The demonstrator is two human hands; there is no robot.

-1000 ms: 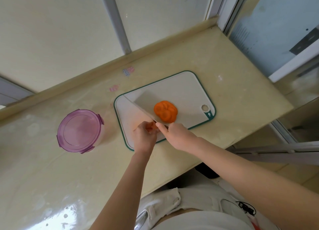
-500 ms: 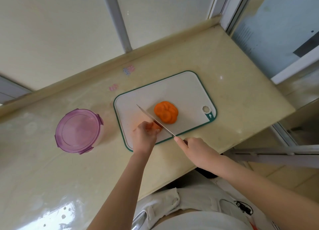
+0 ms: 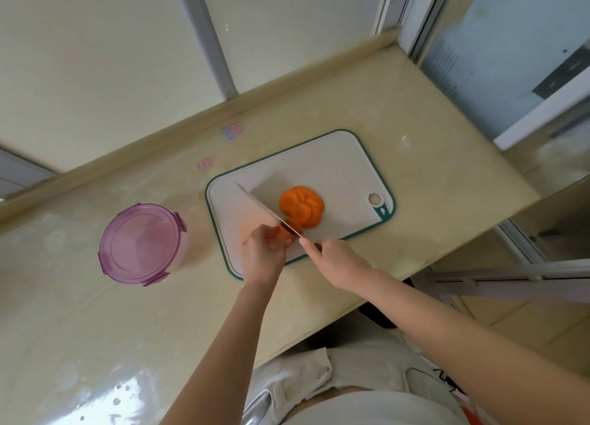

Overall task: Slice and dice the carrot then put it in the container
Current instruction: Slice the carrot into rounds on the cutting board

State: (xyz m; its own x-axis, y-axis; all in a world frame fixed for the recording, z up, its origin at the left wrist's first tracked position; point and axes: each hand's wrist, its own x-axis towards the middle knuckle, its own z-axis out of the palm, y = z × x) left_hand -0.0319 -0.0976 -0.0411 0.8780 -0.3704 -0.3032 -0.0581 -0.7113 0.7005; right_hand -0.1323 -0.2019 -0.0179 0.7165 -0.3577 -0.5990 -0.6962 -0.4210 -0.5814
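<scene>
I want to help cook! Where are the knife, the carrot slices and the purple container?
knife (image 3: 266,198): head view, flat of the blade.
carrot slices (image 3: 301,206): head view, middle of the pile.
purple container (image 3: 140,242): head view, centre of its lid.

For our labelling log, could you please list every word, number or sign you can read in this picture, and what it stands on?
Nothing here reads clearly.
Blue-and-pink sticker on the countertop: too blurred to read.
Pink sticker on the countertop: too blurred to read.
White mark on the cutting board, at its green corner: too small to read.
Purple container lid: no lettering visible.
</scene>
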